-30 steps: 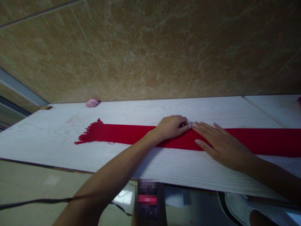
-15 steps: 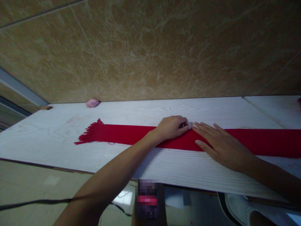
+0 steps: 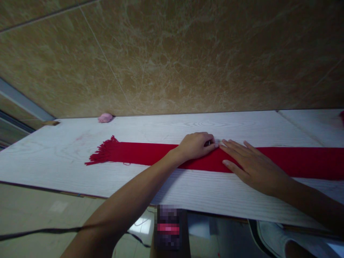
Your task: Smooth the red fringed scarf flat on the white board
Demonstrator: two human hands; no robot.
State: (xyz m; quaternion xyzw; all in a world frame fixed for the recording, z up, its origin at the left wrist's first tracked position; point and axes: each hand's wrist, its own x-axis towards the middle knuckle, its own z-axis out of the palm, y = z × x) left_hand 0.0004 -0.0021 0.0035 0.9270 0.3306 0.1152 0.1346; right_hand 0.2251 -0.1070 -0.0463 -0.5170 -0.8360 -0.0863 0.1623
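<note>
A long red scarf [image 3: 145,152] lies flat along the white table, its fringed end [image 3: 103,152] on the left and the rest running off past the right side of the view. My left hand [image 3: 197,144] rests on the scarf at its far edge, fingers curled in towards the thumb; what they pinch is hidden or too small to name. Just to the right, my right hand [image 3: 249,165] lies flat on the cloth with its fingers stretched out. Its fingertips almost meet those of my left hand.
A small pink lump [image 3: 105,118] sits against the tiled wall [image 3: 172,64] at the back of the white table [image 3: 67,154]. A brown block [image 3: 50,123] is at the back left corner. Below the near edge, a black strap [image 3: 40,232] crosses my left forearm.
</note>
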